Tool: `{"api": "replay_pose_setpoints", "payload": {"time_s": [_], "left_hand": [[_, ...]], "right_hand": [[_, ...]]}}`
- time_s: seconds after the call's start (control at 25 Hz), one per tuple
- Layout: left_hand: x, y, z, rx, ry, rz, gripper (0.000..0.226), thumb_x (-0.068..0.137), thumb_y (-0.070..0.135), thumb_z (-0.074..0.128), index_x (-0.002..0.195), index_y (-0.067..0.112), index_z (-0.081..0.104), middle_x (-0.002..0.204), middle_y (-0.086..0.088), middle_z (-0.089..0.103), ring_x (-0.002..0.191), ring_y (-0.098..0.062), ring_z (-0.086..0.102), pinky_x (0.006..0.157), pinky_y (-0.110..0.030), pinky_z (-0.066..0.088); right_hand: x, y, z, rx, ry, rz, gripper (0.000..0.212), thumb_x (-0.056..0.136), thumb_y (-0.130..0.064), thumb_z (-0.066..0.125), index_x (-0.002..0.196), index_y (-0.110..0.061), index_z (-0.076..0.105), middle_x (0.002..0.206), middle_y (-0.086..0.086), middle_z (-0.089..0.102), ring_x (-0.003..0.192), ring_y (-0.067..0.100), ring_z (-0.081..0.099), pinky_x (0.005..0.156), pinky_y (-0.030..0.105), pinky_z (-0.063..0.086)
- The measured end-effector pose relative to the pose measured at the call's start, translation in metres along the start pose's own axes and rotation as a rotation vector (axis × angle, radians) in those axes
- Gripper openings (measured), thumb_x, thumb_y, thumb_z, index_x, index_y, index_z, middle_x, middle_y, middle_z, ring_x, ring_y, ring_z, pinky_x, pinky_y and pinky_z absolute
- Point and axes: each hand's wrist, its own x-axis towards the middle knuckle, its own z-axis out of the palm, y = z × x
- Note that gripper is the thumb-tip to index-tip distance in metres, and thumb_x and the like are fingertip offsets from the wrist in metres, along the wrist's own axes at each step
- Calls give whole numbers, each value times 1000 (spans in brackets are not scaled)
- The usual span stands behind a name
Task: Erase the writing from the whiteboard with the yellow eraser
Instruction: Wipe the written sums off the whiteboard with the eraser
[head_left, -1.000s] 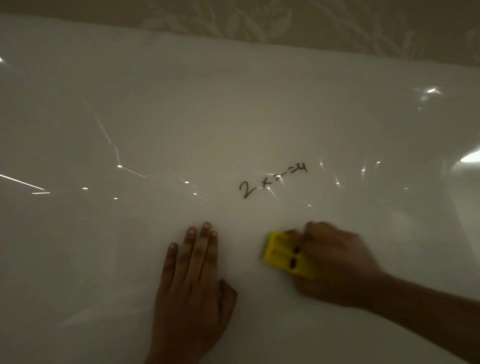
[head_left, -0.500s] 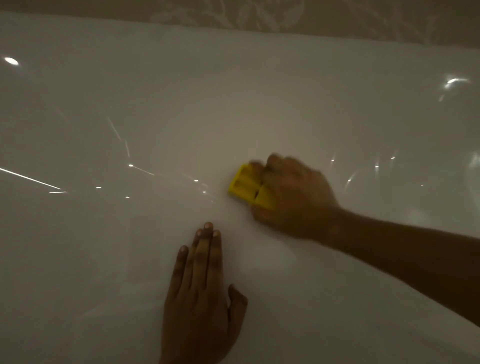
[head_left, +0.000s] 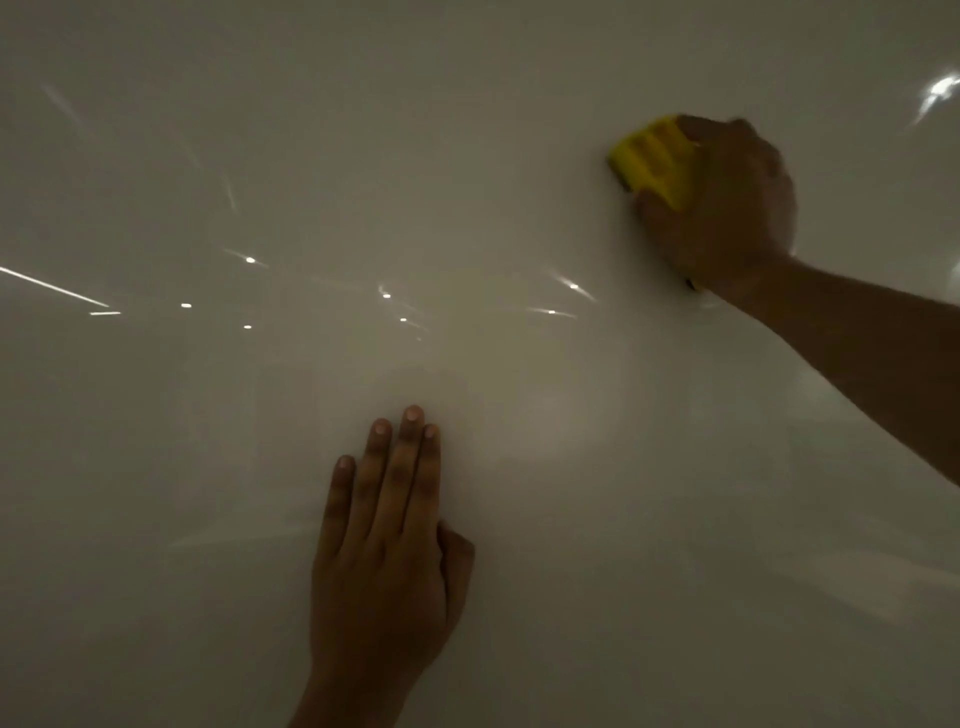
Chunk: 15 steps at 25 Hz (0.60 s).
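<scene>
Two hands are on the whiteboard (head_left: 218, 519), and I take them from the bottom of the frame upward. Lowest, at bottom centre, my left hand (head_left: 387, 561) lies flat with its fingers (head_left: 405, 467) straight, close together and pointing up the frame, thumb tucked to the right; it holds nothing and only presses on the board. Above it the middle of the frame is bare glossy white with small bright reflections scattered across the left and centre. I see no writing there.

Farthest, in the upper right of the frame, my right hand (head_left: 727, 208) is wrapped around the yellow eraser (head_left: 652, 156), fingers over its top edge and thumb under its lower edge. The eraser sticks out to the left of that hand, its long side seemingly running up and to the right, its underside seemingly against the board. A small dark speck shows just under my right wrist; it is too small to say whether it is ink.

The eraser lies well apart from my left hand, up and to the right, so the right hand alone can steer it. Any next stroke, I judge, runs leftward or down from that corner.
</scene>
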Motion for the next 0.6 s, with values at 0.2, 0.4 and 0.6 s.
{"api": "replay_pose_setpoints", "payload": {"time_s": [0.2,0.4,0.6], "left_hand": [[-1,-1,-1,0,-5,1,62,94,20,36,154,4,37,165,-11,33,154,-29,28,126,-50,24],[-2,1,-4,33,-29,-19,63,95,19,33,156,4,33,166,-11,30,155,-29,25,127,-51,23],[-6,0,-2,23,-33,-18,63,94,18,34,156,4,33,166,-12,30,156,-29,24,128,-50,22]], "right_hand": [[-105,-59,5,178,-94,-734,59,76,-46,66,128,-21,54,105,10,58,86,36,50,76,41,45],[-269,-14,-40,319,-551,-1147,37,81,-40,60,111,-19,68,86,4,56,70,25,44,62,34,40],[-189,1,-29,101,-292,-666,43,85,-64,37,90,-30,63,78,8,62,73,33,60,64,38,52]]}}
